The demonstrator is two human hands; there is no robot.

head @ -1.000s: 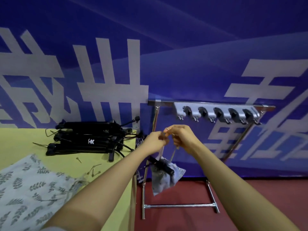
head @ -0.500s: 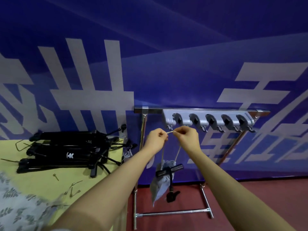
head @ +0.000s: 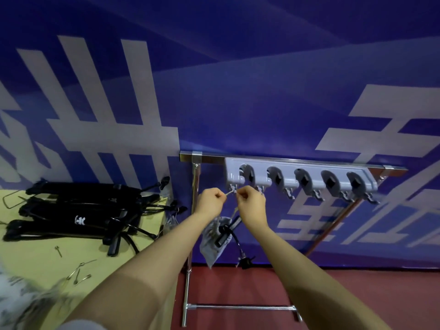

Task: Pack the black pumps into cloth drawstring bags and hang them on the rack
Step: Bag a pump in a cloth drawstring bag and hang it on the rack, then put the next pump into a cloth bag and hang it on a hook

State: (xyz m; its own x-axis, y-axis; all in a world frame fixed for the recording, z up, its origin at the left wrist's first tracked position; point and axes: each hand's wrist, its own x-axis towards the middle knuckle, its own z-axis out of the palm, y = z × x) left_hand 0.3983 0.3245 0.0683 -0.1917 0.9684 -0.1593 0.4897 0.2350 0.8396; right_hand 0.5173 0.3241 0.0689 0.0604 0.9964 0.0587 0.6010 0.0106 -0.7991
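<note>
My left hand [head: 209, 201] and my right hand [head: 251, 203] each pinch the drawstring [head: 229, 193] of a grey patterned cloth bag [head: 214, 239], stretching the string right at the leftmost hook [head: 232, 186] of the grey hook rail [head: 300, 181] on the metal rack [head: 194, 210]. The bag dangles below my hands. A black pump [head: 226, 233] sticks out of its mouth, its hose hanging down. A pile of black pumps [head: 78, 210] lies on the yellow table [head: 35, 263] to the left.
Small metal needles [head: 78, 275] lie loose on the table. Blurred patterned cloth bags [head: 21, 296] sit at the lower left. The rack's base bar [head: 240, 307] stands on the red floor against a blue banner wall. The other hooks on the rail are bare.
Both hands have risen with the bag from below the rail up to its leftmost hook. The pump has slid partly out of the bag and its hose now hangs free.
</note>
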